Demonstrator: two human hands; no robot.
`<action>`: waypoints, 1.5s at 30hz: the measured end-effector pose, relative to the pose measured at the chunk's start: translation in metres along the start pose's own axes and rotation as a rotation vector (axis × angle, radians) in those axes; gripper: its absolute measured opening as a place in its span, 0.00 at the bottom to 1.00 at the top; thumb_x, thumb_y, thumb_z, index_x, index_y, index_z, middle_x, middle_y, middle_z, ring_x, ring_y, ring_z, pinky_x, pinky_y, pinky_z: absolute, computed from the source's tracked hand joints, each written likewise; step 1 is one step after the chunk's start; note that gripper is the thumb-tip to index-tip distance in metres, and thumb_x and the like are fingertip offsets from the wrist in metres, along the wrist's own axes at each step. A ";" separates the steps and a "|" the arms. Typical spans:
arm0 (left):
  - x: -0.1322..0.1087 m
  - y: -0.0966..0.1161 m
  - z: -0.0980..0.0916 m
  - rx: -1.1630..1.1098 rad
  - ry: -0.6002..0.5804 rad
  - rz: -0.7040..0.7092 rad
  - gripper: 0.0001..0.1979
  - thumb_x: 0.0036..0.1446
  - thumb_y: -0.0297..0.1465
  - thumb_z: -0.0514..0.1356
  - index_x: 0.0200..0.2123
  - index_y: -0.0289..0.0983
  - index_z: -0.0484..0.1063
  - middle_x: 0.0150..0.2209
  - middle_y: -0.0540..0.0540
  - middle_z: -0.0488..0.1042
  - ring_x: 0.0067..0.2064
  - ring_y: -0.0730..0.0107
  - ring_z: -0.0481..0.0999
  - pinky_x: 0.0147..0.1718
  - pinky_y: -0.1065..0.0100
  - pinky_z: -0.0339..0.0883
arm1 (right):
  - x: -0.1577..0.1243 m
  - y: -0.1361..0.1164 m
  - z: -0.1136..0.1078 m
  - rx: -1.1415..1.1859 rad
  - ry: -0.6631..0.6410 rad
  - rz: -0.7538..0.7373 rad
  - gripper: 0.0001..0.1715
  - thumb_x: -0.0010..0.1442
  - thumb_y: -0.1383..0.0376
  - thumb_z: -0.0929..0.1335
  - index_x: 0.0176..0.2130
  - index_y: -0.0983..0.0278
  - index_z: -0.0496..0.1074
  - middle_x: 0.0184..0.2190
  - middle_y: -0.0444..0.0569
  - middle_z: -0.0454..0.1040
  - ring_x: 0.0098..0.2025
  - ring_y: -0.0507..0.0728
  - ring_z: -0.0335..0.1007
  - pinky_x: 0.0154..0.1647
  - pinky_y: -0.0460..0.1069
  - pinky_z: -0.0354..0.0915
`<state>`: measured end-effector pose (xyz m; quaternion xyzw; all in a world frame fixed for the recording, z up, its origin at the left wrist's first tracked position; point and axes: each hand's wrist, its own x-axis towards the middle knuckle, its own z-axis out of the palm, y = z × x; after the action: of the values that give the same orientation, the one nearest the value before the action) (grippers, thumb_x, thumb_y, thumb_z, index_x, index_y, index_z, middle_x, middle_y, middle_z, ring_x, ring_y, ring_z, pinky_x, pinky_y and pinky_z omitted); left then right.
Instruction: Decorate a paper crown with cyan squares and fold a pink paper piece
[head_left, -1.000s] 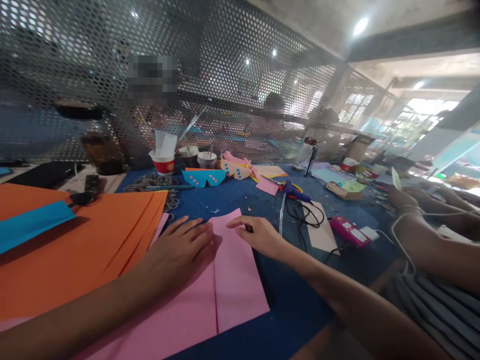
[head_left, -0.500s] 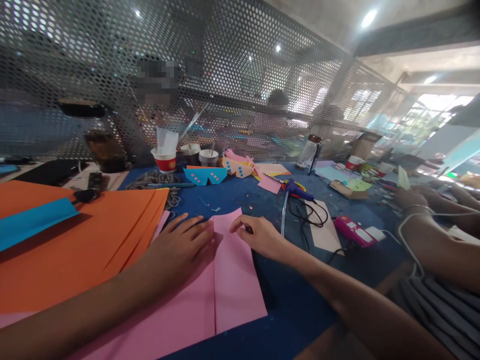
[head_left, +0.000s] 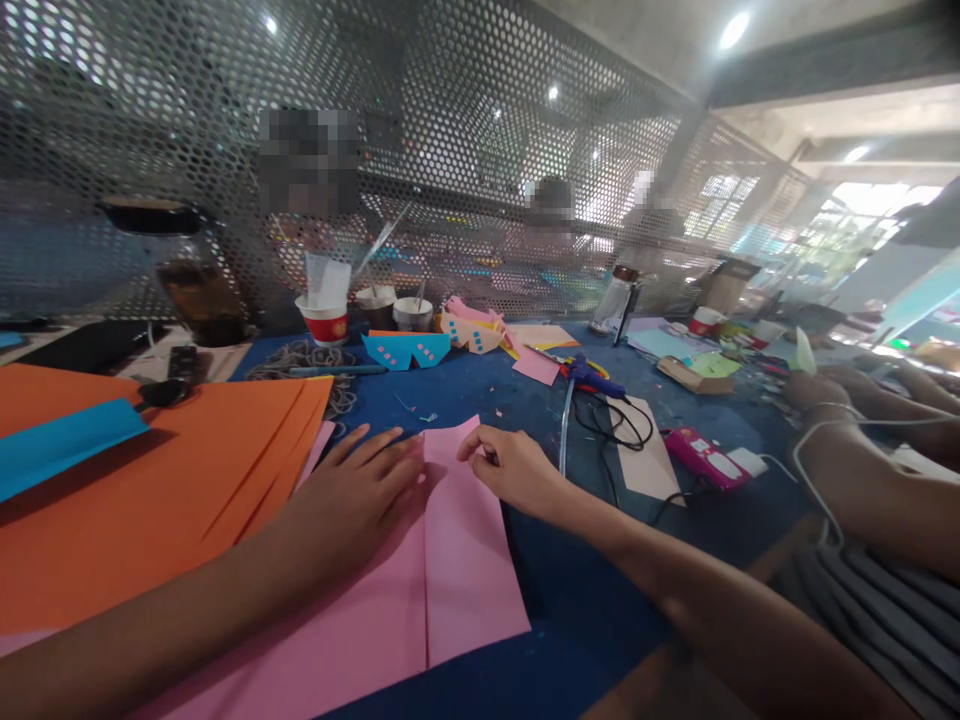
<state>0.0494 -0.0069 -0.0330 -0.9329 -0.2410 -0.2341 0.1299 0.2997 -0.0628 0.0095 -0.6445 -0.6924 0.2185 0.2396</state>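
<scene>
A sheet of pink paper (head_left: pixel 469 570) lies in front of me, with a straight vertical line, a crease or edge, running down it. My left hand (head_left: pixel 371 485) rests flat on the paper left of that line, its fingers spread. Near the sheet's upper right, my right hand (head_left: pixel 514 465) is curled, fingertips down at the pink surface. A small dark patch shows between its fingers and thumb; whether that is a held thing or a shadowed gap cannot be made out.
Orange sheets (head_left: pixel 187 480) with a blue strip (head_left: pixel 67 445) lie left. Beyond are blue paper glasses (head_left: pixel 407 350) and a red-white cup (head_left: pixel 325 322). A glue gun (head_left: pixel 592 378) with its cord and a magenta device (head_left: pixel 705 458) lie right, near another person's arm (head_left: pixel 862 480).
The view has shifted very slightly. Both hands keep nearly the same places on the pink paper, and the right fingers are curled a touch more.
</scene>
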 end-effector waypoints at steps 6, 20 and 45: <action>-0.001 -0.001 0.003 0.031 0.028 0.026 0.23 0.81 0.38 0.47 0.59 0.37 0.79 0.58 0.39 0.85 0.62 0.44 0.82 0.63 0.41 0.67 | -0.003 0.005 0.004 0.000 0.009 -0.034 0.15 0.65 0.73 0.68 0.44 0.60 0.83 0.23 0.38 0.70 0.25 0.50 0.62 0.35 0.47 0.55; -0.002 -0.010 -0.010 -0.150 -0.057 -0.001 0.21 0.79 0.37 0.49 0.60 0.40 0.80 0.60 0.44 0.85 0.63 0.52 0.81 0.68 0.46 0.64 | -0.003 0.007 -0.004 0.084 0.001 -0.003 0.15 0.64 0.72 0.71 0.49 0.61 0.82 0.26 0.37 0.69 0.28 0.51 0.63 0.35 0.47 0.55; -0.002 -0.005 -0.009 -0.128 -0.097 0.030 0.19 0.78 0.37 0.52 0.61 0.40 0.78 0.62 0.44 0.84 0.60 0.56 0.83 0.60 0.54 0.68 | -0.007 0.006 -0.014 0.031 -0.037 -0.011 0.11 0.67 0.70 0.70 0.46 0.62 0.83 0.25 0.39 0.71 0.27 0.51 0.64 0.35 0.47 0.55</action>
<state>0.0420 -0.0072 -0.0255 -0.9530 -0.2176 -0.2014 0.0615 0.3130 -0.0690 0.0163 -0.6328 -0.6968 0.2395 0.2380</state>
